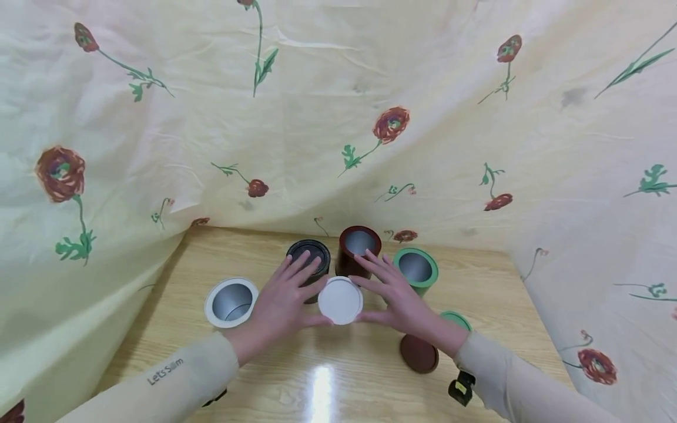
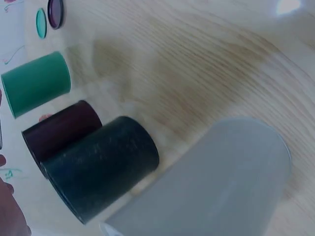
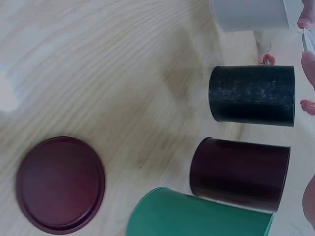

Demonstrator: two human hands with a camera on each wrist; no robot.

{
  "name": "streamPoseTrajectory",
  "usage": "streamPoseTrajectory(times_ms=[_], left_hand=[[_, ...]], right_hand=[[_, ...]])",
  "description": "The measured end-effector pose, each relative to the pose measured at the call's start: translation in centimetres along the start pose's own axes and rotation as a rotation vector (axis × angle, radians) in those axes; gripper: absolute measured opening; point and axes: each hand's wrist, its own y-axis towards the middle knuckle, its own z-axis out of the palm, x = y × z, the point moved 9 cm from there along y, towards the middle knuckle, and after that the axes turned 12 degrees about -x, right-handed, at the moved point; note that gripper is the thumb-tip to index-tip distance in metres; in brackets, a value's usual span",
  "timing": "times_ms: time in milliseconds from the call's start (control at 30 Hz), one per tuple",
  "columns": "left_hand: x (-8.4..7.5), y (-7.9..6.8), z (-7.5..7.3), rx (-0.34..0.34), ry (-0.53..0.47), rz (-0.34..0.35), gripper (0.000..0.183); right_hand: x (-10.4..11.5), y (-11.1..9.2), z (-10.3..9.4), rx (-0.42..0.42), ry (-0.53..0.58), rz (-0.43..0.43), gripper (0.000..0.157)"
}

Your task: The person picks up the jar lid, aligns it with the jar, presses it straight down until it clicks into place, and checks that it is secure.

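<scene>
Between both hands, a round white lid (image 1: 341, 300) is held up over the table. My left hand (image 1: 285, 296) pinches its left edge with thumb and index finger, the other fingers spread over the black canister (image 1: 308, 255). On the opposite edge, my right hand (image 1: 396, 296) grips the lid likewise, fingers spread in front of the dark red canister (image 1: 349, 265). To the left stands a white canister (image 1: 210, 305), uncovered, its inside silvery. The black canister's top looks dark right across. In the right wrist view, a sliver of the white lid (image 3: 308, 40) shows between fingertips.
An uncovered green canister (image 1: 432, 271) stands right of the dark red one, which is also uncovered. A dark red lid (image 1: 419, 354) and a green lid (image 1: 458, 319) lie near the right forearm. Flowered cloth (image 1: 317, 147) hangs behind the wooden table (image 1: 275, 376).
</scene>
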Motion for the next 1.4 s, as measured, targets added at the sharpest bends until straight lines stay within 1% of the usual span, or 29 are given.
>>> streamPoseTrajectory(times_ms=[167,300,500,633,833,1067,1167,1400], left_hand=[[1.2,0.0,-0.9,0.025,-0.006,-0.038,0.088],[2.0,0.0,-1.6,0.033,0.04,-0.044,0.09],[3.3,0.0,-2.8,-0.02,0.077,-0.033,0.088],[4.1,-0.2,-3.5,-0.042,0.066,-0.033,0.086],[5.2,-0.4,-4.3,-0.052,0.045,-0.042,0.086],[6.6,-0.7,-4.8,-0.016,0.043,-0.084,0.087],[7.3,-0.9,-5.1,-0.006,0.046,-0.089,0.087],[9.1,-1.7,-5.9,0.003,0.042,-0.098,0.086]], right_hand=[[0.2,1.4,0.5,0.011,0.023,-0.01,0.083],[0.4,2.6,1.0,0.018,0.036,-0.02,0.083],[0.6,4.5,1.8,0.043,0.025,-0.03,0.079],[0.8,5.5,2.4,0.072,0.012,-0.031,0.077],[1.1,6.8,3.2,0.083,0.0,-0.045,0.078],[1.5,8.1,4.2,0.092,0.018,-0.062,0.078],[1.8,8.7,4.6,0.095,0.031,-0.068,0.078],[2.4,10.2,6.2,0.128,0.06,-0.052,0.075]])
